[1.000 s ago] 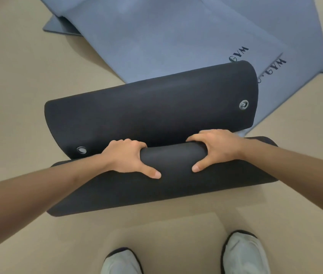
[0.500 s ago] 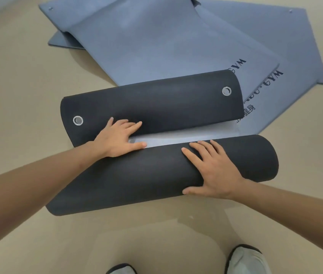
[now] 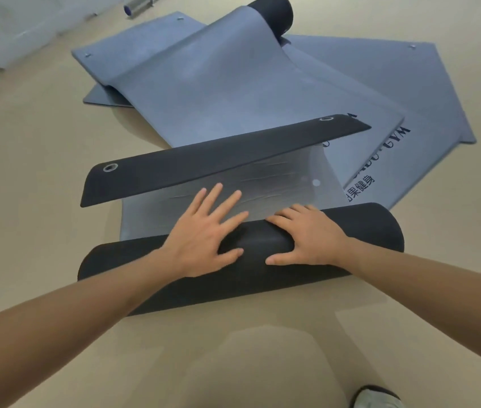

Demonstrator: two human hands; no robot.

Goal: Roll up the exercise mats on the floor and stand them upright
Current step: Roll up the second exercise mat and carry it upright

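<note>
Changed: left hand (image 3: 204, 237) has come off the loose flap and now sits on the roll beside the right hand (image 3: 307, 240). Way more of the grey inner face shows between flap and roll than half a second ago.
Left hand: palm flat on the roll, fingers straight and spread, tips reaching past it onto the grey face. Not gripping anything.
Right hand: also flat on top of the roll, fingers laid forward over the curve, thumb stuck out toward the other thumb. No grip here either.
Black mat (image 3: 366, 228): mostly rolled, lying on its side on the floor (image 3: 42, 172) right in front of the person, not upright.
Loose flap (image 3: 218, 160): the unrolled end, curling up off the floor beyond the hands, with a metal eyelet (image 3: 110, 167) at each corner.
Blue-grey mats (image 3: 233, 83): lying overlapped past the black one, mostly flat, the top one with its far end partly rolled, dark side out. Printed lettering shows on the right.
Other stuff: shiny metal cylinder (image 3: 142, 2) at the top left, toe of a shoe (image 3: 377, 399) at the bottom edge.
</note>
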